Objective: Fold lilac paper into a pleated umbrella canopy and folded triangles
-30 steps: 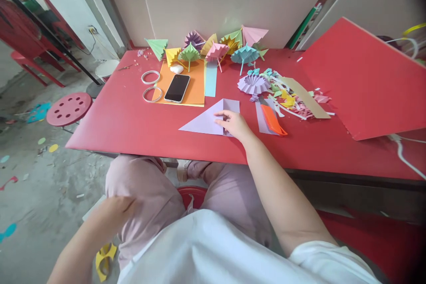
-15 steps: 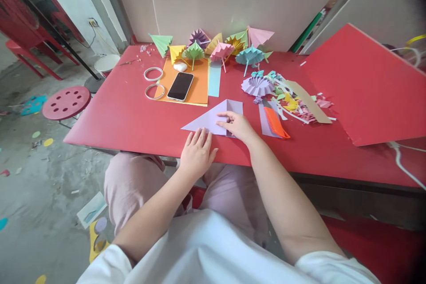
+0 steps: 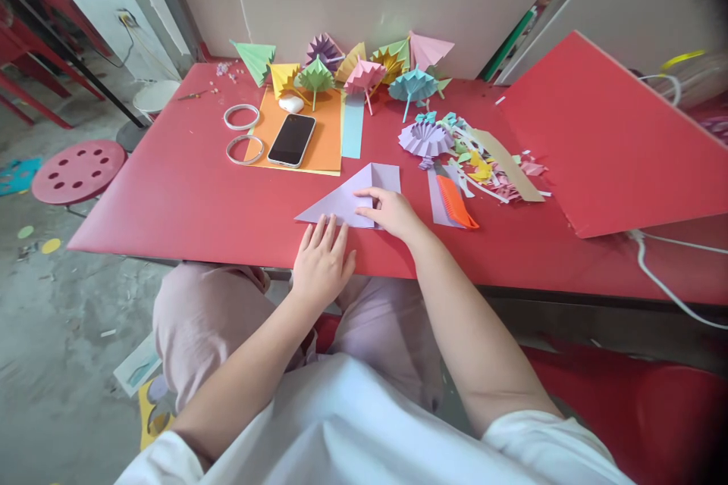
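Lilac paper (image 3: 338, 204), folded, flat on a red table (image 3: 171, 189). Head view, the only one. Lies straight ahead, a little in from the table's near edge, in front of the body and within reach of both hands. Long axis across the body, roughly along that edge: sharp tip to the left, squarer band to the right, peak on the far side, straight edge from far to near between triangle and band.

Left hand (image 3: 323, 261): palm down, fingers extended and slightly spread, grasping nothing. Sits on the near side, fingertips at the paper's near long edge, just lapping over by the look. Right hand (image 3: 392, 214): reaches in from the right, across band and straight edge; thumb and forefinger pointing left onto the triangle, parted, gap between. No pinch visible.

Key relation, as judged: long edge at the left fingertips, straight edge under the right fingers, tip out to the left of both, untouched. Nearer to the tip: left. Nearer to the band: right.

Hidden: near right corner of the paper, beneath the right hand; remaining right fingers, tucked under. Cannot tell resting from pressing, either hand. Layer count, hard to make out. Well to the right, a strip (image 3: 437, 201), partly covered by an orange tool (image 3: 455, 203). Beyond, scraps (image 3: 483, 167), partly masked by a tan card (image 3: 512, 170). White cable (image 3: 663, 284), cut off at the right border.
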The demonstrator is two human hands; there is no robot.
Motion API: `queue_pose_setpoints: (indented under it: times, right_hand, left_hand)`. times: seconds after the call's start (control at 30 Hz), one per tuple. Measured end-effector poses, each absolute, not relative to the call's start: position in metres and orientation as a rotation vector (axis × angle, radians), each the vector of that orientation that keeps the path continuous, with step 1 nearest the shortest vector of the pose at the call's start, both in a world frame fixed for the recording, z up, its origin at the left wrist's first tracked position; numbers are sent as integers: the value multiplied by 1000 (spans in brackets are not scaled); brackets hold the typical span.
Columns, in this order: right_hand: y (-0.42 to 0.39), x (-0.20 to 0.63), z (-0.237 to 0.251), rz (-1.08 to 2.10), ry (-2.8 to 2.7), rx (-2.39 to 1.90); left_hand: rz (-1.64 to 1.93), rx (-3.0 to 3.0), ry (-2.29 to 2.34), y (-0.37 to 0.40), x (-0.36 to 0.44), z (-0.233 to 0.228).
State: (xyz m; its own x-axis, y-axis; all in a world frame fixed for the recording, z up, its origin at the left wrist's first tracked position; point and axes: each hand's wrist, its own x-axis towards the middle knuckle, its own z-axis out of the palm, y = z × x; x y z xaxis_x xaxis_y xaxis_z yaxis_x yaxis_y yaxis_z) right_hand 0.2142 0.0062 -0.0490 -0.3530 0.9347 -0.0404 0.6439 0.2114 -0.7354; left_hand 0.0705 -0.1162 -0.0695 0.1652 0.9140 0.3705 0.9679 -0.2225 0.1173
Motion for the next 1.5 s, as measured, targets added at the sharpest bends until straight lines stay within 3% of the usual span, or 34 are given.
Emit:
queue_pose_setpoints:
  times: [1.5]
  right_hand:
    - [6, 217, -52, 992, -2055, -1434]
  left_hand:
    - [-603, -2256, -1876, -117, 72, -68]
